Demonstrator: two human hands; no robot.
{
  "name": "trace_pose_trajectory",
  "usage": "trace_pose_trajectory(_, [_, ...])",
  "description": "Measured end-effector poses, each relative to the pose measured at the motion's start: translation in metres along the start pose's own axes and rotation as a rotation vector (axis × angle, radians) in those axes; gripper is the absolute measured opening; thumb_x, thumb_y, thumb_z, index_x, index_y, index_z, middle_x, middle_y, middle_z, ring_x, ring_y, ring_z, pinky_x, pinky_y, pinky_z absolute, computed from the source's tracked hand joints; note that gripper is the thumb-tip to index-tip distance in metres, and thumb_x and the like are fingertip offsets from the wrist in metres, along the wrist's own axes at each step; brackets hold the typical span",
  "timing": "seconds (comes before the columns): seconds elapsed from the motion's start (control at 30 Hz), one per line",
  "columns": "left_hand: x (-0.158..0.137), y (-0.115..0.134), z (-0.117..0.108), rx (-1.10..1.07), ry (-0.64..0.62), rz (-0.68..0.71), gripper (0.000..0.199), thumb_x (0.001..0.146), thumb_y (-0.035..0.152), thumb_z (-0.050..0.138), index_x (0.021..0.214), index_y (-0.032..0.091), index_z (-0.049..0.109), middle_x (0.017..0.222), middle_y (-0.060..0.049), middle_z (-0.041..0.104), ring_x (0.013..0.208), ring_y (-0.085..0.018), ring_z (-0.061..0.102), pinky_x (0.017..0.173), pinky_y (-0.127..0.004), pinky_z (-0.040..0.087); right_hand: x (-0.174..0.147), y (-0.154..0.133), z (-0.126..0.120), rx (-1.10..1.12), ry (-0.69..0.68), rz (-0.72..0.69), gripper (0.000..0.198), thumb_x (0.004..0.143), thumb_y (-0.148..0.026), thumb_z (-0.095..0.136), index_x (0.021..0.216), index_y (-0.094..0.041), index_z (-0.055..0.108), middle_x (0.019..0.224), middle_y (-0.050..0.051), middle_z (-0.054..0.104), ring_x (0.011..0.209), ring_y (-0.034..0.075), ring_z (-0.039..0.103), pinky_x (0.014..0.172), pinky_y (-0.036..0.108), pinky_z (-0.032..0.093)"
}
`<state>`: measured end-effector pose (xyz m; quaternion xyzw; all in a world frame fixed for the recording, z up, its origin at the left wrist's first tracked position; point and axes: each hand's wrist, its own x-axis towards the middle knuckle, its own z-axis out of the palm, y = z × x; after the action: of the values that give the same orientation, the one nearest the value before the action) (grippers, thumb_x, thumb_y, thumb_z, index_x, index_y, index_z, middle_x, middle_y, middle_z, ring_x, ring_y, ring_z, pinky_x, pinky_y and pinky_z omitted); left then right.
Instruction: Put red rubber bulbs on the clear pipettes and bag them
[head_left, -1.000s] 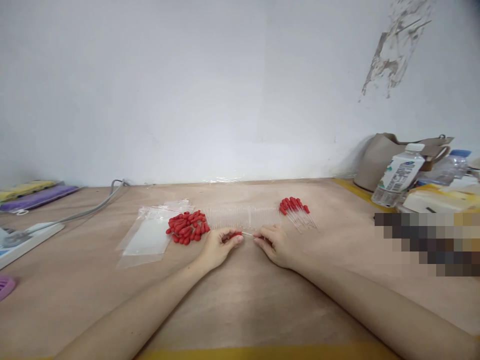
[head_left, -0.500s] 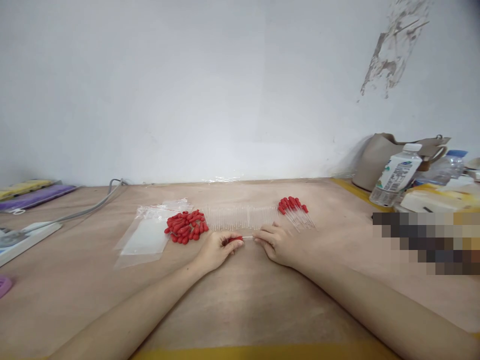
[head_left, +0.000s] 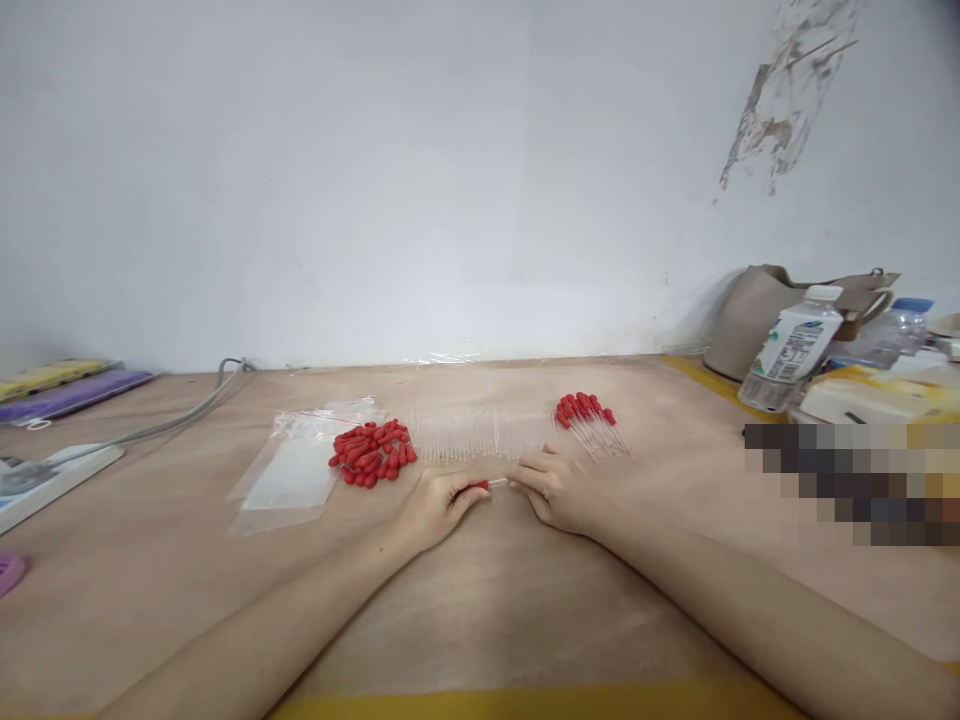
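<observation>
Between thumb and fingers, my left hand (head_left: 442, 506) pinches a red rubber dropper bulb (head_left: 481, 486), mostly covered by the fingers. A clear glass dropper tube (head_left: 498, 483) runs from the bulb's end to the fingertips of my right hand (head_left: 556, 488), which are closed on it. Behind my hands lies a row of clear tubes (head_left: 480, 435), side by side. Left of that row is a heap of loose red bulbs (head_left: 369, 452). On the right rests a bunch of droppers (head_left: 589, 415) with red bulbs fitted on their tubes.
Clear plastic bags (head_left: 289, 475) lie left of the bulbs. Farther left are a grey cable (head_left: 172, 425), a white power strip (head_left: 67, 480) and a purple pouch (head_left: 82, 395). At the right stand a plastic bottle (head_left: 795, 350) and a grey-brown bag (head_left: 739, 320).
The bulb and tube have shifted slightly toward me and to the right, and less of the red bulb shows past my left fingers. The other things have stayed put.
</observation>
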<state>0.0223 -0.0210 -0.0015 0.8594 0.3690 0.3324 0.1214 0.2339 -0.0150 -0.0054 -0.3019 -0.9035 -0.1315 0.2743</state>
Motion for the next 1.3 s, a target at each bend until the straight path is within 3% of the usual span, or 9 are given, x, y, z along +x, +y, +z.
trace_pose_trajectory(0.13, [0.001,-0.006,0.0,-0.008,0.116,-0.033,0.019,0.08,0.031,0.054,0.092,0.022,0.066,0.086,-0.003,0.069,0.075,-0.017,0.062,0.07,-0.027,0.047,0.0,-0.003,0.004,0.099,0.056,0.118,0.022,0.087,-0.021,0.038,0.093,-0.018,0.059,0.078,0.004,0.059,0.069,0.014,0.052,0.066,0.027,0.037])
trace_pose_trajectory(0.27, [0.003,-0.007,-0.003,-0.034,0.079,-0.072,0.02,0.079,0.032,0.055,0.091,0.022,0.067,0.082,-0.002,0.069,0.072,-0.017,0.062,0.066,-0.026,0.047,0.001,-0.001,-0.002,0.181,0.045,0.174,0.017,0.086,-0.023,0.041,0.089,-0.018,0.057,0.08,0.004,0.059,0.073,0.014,0.054,0.065,0.025,0.042])
trace_pose_trajectory(0.5, [0.002,-0.006,-0.004,-0.049,0.004,-0.111,0.019,0.079,0.031,0.053,0.081,0.02,0.068,0.069,0.0,0.067,0.06,-0.014,0.058,0.055,-0.022,0.043,-0.001,-0.001,0.005,0.255,0.081,0.144,0.018,0.086,-0.02,0.038,0.08,-0.017,0.055,0.074,0.005,0.057,0.069,0.014,0.053,0.063,0.025,0.042])
trace_pose_trajectory(1.3, [0.0,-0.005,-0.004,-0.021,-0.003,-0.009,0.016,0.079,0.027,0.054,0.083,0.021,0.068,0.074,-0.001,0.068,0.066,-0.015,0.06,0.061,-0.023,0.044,0.006,-0.008,0.014,0.221,-0.079,0.169,0.026,0.09,-0.026,0.033,0.073,-0.018,0.051,0.069,0.001,0.057,0.06,0.011,0.05,0.055,0.021,0.034])
